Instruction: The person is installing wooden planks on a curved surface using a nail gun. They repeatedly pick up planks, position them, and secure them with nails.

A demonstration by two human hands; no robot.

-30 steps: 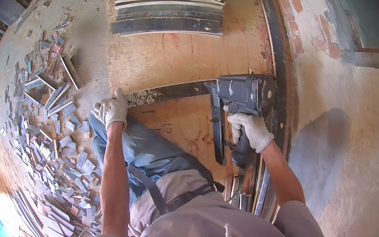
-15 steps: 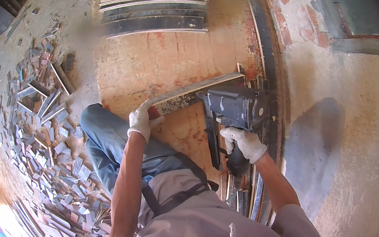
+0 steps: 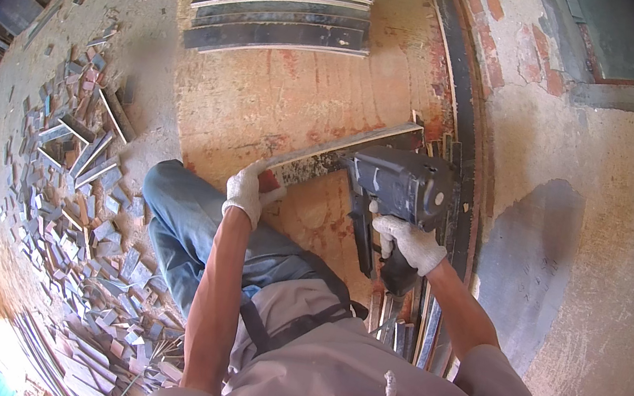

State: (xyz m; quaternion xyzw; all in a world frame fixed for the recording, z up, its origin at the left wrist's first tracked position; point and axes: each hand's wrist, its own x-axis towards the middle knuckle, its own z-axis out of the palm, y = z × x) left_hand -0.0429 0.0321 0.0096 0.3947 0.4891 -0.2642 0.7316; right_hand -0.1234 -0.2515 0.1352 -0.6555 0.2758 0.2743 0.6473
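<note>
My left hand (image 3: 245,195), in a pale knit glove, grips the near left end of a narrow board (image 3: 344,153). This board stands on its edge, slanting up to the right over the large plywood sheet (image 3: 266,100); its face is dark and scuffed. In my right hand (image 3: 414,247), also gloved, is the handle of a black nail gun (image 3: 397,184). The gun's body lies beside the board's right part and hides some of it. Whether its nose touches the wood I cannot tell. My trigger finger is partly hidden.
Dark-faced strips (image 3: 284,33) lie stacked at the sheet's far end. Small wood offcuts (image 3: 104,248) litter the floor at left. Long strips (image 3: 428,329) run along the right beside a worn wall (image 3: 628,203). My bent leg (image 3: 193,204) borders the sheet.
The whole view has shifted slightly, so the stacked strips and sheet appear farther right. Both hands keep their holds on the board and the nail gun, which show little movement.
</note>
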